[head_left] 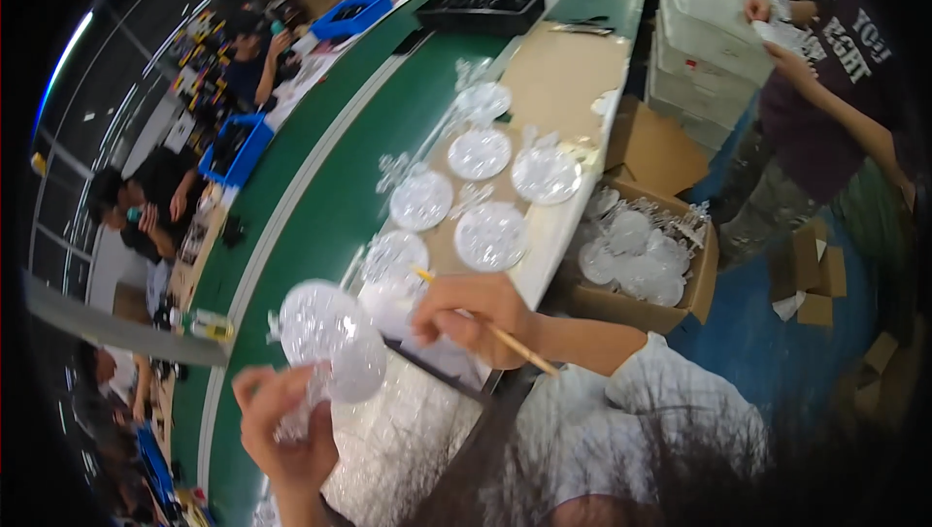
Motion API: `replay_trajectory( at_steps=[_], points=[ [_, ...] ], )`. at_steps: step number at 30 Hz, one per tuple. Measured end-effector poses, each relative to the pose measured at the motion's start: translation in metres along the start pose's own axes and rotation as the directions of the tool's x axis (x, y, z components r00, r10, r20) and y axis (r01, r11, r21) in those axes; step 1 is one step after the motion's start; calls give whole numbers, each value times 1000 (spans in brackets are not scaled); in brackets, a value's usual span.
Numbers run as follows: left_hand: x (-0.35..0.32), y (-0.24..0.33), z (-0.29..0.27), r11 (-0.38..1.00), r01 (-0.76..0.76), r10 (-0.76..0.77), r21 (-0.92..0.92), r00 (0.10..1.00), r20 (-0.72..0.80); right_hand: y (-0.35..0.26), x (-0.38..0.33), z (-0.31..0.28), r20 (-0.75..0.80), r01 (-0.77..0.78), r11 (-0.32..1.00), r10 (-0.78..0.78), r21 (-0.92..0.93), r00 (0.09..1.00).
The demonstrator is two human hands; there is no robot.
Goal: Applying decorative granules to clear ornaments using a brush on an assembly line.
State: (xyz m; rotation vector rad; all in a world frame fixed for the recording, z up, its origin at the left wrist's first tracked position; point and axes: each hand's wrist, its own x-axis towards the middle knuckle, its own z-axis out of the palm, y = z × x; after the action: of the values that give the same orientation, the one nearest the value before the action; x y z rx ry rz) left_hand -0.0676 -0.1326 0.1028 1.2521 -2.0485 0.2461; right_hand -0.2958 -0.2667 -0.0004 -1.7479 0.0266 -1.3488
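My left hand (286,420) is closed around the lower end of a clear plastic round piece (322,325). A second disc shape overlaps it, and I cannot tell whether that is a separate piece. In my right hand (471,315) a thin wooden stick (524,349) with a yellow end is gripped, the yellow end pointing up and left. Beyond my hands, several clear round plastic pieces (490,236) with small branching parts lie on brown cardboard (568,71) over the bench. Beneath my hands is a pale, shiny plastic-covered surface (388,440).
A long green conveyor (282,226) runs along the left, with a black tray (481,9) at its far end. To the right stands a cardboard box (704,279) of clear pieces near stacked white bins (709,32). A co-worker (825,110) stands there; others sit across the belt.
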Motion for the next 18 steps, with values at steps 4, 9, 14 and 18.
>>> replay_trajectory(
  at_steps=[4,9,14,18],
  points=[
    [142,-11,81,980,-197,199,-41,978,60,-26,-59,-79,-289,-329,934,355,135,889],
    [271,-67,226,865,37,42,-500,988,146,-55,-125,-144,-473,-571,798,585,192,659],
    [338,-85,369,930,-5,133,-367,937,323,-83,-197,-191,-700,-728,664,602,172,383],
    [353,-95,429,970,-185,236,-157,868,437,-90,-195,-192,-609,-716,633,702,295,370]
  ],
)
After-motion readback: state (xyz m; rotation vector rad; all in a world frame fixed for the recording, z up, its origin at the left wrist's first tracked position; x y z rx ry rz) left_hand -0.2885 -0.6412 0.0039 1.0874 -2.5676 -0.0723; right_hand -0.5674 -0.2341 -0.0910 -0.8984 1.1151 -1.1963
